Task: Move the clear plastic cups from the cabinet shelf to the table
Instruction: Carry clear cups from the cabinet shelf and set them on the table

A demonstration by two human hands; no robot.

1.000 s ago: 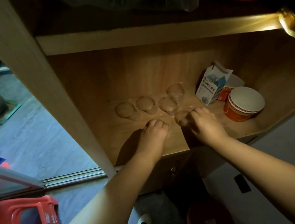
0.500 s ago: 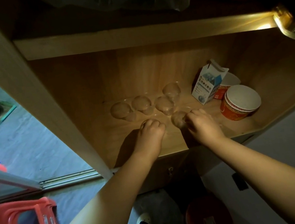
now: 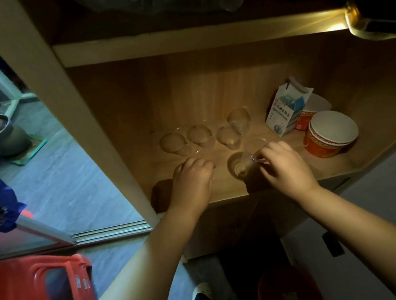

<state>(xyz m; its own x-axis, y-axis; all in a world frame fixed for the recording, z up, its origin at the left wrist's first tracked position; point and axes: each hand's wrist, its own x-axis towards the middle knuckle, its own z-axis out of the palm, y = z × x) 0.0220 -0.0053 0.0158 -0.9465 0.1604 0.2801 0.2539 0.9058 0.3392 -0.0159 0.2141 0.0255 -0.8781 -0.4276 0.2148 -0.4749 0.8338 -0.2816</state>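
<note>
Our left hand (image 3: 191, 180) is curled, knuckles up, over a clear cup at the front of the shelf (image 3: 207, 90); only a sliver of rim shows past the fingers, so we cannot tell whether the grasp has actually closed on it. To its right, our right hand (image 3: 284, 165) pinches the rim of the front cup (image 3: 239, 166) between thumb and fingertips, a narrow grip holding the edge.

That pinch is what has changed. A second ago both hands lay flat on the board with this cup mostly hidden under the right fingers; now the cup shows whole and upright, drawn towards the shelf's front edge. We judge the first pick-up is under way, though nothing has left the cabinet.

Behind the hands, left to right, four more clear cups stand in a loose row (image 3: 173, 142), with a further rim (image 3: 255, 143) just behind our right fingers. Further right sit an opened carton (image 3: 285, 110) and a red paper bowl (image 3: 329, 136), near but apart from the cups. The table is not in view.
</note>
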